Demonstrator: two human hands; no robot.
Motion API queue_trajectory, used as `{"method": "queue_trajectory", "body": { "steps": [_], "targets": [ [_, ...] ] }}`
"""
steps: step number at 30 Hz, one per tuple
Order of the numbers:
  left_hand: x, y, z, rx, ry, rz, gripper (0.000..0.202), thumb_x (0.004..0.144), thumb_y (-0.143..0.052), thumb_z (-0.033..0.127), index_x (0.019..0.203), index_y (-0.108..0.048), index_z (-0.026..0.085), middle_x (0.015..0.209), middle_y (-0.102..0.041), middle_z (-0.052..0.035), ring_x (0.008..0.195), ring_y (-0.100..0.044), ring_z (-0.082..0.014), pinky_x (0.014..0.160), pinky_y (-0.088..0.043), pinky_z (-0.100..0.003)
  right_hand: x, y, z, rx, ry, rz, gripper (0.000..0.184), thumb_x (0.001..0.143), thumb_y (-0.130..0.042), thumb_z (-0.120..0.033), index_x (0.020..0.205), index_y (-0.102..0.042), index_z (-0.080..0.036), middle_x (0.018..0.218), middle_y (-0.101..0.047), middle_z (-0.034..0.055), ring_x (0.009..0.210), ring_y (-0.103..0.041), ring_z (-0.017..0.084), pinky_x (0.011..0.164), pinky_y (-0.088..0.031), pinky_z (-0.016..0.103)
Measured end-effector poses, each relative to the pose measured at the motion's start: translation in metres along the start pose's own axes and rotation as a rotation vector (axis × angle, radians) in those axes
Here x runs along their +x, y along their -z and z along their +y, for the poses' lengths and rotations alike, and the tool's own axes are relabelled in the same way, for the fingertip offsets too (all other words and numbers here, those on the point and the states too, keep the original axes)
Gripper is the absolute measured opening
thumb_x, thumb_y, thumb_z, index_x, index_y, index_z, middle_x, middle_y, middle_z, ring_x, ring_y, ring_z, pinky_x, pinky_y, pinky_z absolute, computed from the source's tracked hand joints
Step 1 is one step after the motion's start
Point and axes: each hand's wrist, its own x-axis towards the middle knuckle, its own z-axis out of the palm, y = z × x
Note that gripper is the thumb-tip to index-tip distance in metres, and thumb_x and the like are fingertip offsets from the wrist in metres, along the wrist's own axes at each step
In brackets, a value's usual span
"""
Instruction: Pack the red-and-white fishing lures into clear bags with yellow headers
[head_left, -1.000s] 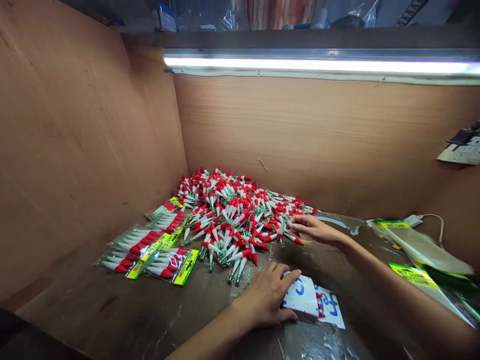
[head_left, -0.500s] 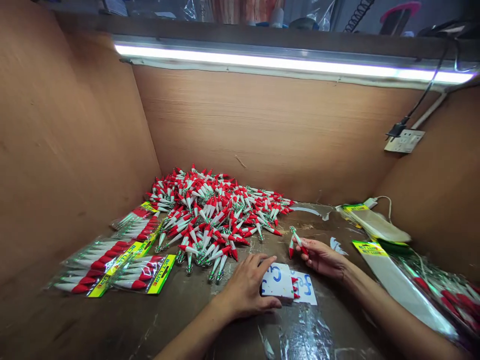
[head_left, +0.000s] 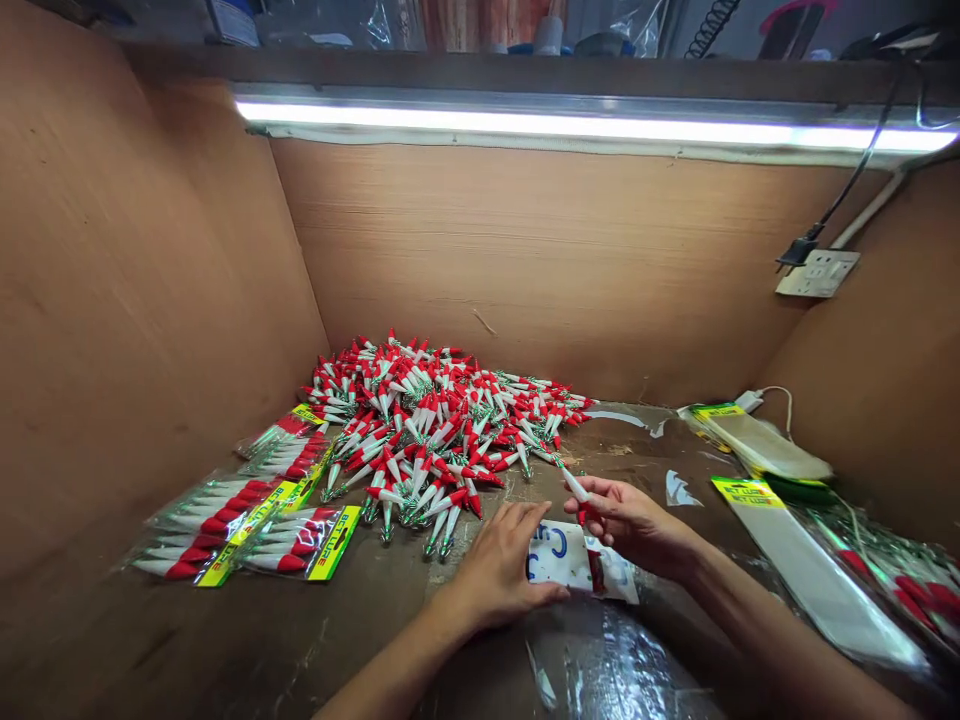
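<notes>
My left hand [head_left: 496, 562] curves around the left side of a small white box-like holder [head_left: 560, 556] with blue lettering, thumb in front and fingers behind. Red lure tips show at the holder's right end, above a white lettered flap [head_left: 616, 572]. In my right hand [head_left: 637, 522] a red and white squid lure [head_left: 575, 485] is pinched, its green hooked end pointing up and left, just above the holder. Whether a second lure sits in those fingers is hidden. Behind both hands spreads a large pile of the same lures [head_left: 427, 430].
Filled clear packs [head_left: 300, 540] with yellow header cards lie at the left. On the right are flat clear bags [head_left: 810, 570], more lures [head_left: 919, 595] and a white device [head_left: 780, 450] with a cord. Wooden walls [head_left: 525, 240] enclose the table; a lit tube [head_left: 570, 125] hangs above.
My right hand has moved slightly left and down with the lure, closer to the holder, and now partly covers the flap. My left hand stays on the holder. The view has shifted slightly.
</notes>
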Motion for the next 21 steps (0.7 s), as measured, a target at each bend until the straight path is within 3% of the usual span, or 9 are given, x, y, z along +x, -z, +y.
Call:
{"method": "queue_trajectory", "body": {
  "steps": [4,7,11,14,21],
  "targets": [
    [-0.002,-0.004,-0.005,0.003,-0.016,-0.035,0.093,0.063,-0.087,0.041,0.145,-0.046,0.025,0.133,-0.057,-0.0098,0.12,-0.053,-0.0307,0.104,-0.044,-0.045,-0.026,0.027,-0.006,-0.297,-0.022,0.084,0.037,0.082,-0.078,-0.038,0.112,-0.069,-0.018,0.108,-0.071,0.0077,0.075,-0.062,0.011,0.07,-0.048,0.021],
    [0.0,-0.004,-0.005,-0.035,-0.048,0.005,0.095,0.062,-0.089,0.039,0.145,-0.045,0.025,0.135,-0.056,-0.009,0.122,-0.052,-0.0293,0.106,-0.042,-0.044,-0.05,0.044,-0.01,-0.722,-0.011,0.183,0.031,0.083,-0.074,-0.043,0.102,-0.073,-0.018,0.095,-0.073,0.0063,0.084,-0.065,0.019,0.075,-0.048,0.028],
    [0.002,-0.004,-0.003,-0.052,-0.073,0.035,0.096,0.063,-0.089,0.036,0.146,-0.043,0.026,0.137,-0.056,-0.0085,0.122,-0.052,-0.0292,0.107,-0.041,-0.044,-0.073,0.052,-0.013,-1.175,0.103,0.305,0.025,0.089,-0.064,-0.042,0.1,-0.076,-0.023,0.098,-0.072,0.0066,0.09,-0.064,0.024,0.078,-0.047,0.032],
    [0.001,-0.006,0.0,-0.064,-0.093,0.001,0.094,0.064,-0.088,0.043,0.145,-0.045,0.026,0.137,-0.056,-0.0098,0.122,-0.052,-0.0307,0.106,-0.041,-0.046,-0.076,0.052,-0.004,-1.27,0.188,0.303,0.02,0.089,-0.064,-0.039,0.097,-0.078,-0.026,0.092,-0.069,0.0069,0.083,-0.062,0.023,0.073,-0.046,0.031],
    [-0.003,-0.016,0.004,-0.045,-0.072,-0.053,0.094,0.063,-0.085,0.052,0.144,-0.047,0.025,0.13,-0.061,-0.0109,0.115,-0.057,-0.0321,0.101,-0.045,-0.046,-0.05,0.031,0.035,-1.196,0.281,0.333,0.016,0.088,-0.063,-0.037,0.094,-0.075,-0.028,0.086,-0.071,0.0057,0.081,-0.062,0.024,0.074,-0.045,0.033]
  ]
}}
